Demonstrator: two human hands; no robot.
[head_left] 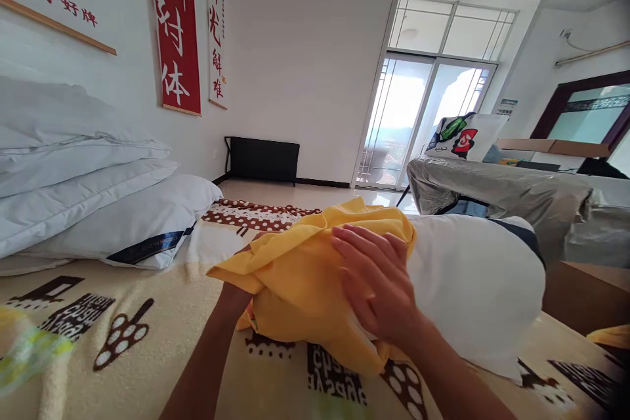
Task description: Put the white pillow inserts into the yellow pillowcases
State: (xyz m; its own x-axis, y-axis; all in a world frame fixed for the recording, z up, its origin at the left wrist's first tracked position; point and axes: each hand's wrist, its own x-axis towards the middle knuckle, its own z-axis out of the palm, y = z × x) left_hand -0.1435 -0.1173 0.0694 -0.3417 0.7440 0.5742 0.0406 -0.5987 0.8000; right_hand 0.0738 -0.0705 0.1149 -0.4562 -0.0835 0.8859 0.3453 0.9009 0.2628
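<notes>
A yellow pillowcase [300, 275] is bunched over one end of a white pillow [472, 282] in front of me. The pillow's other end, with a dark blue corner band, points to the right and is uncovered. My right hand [377, 279] lies on top of the pillowcase near where it meets the pillow, fingers stretched out and pressed to the cloth. My left hand [241, 285] goes in under the left edge of the pillowcase; only the wrist area shows, and its fingers are hidden by the cloth.
White pillows [123, 216] are stacked at the left. Beneath everything lies a cream patterned blanket [162, 354]. A cardboard box [585, 295] and a plastic-covered piece of furniture [497, 184] stand at the right. A black panel [263, 161] leans near the back wall.
</notes>
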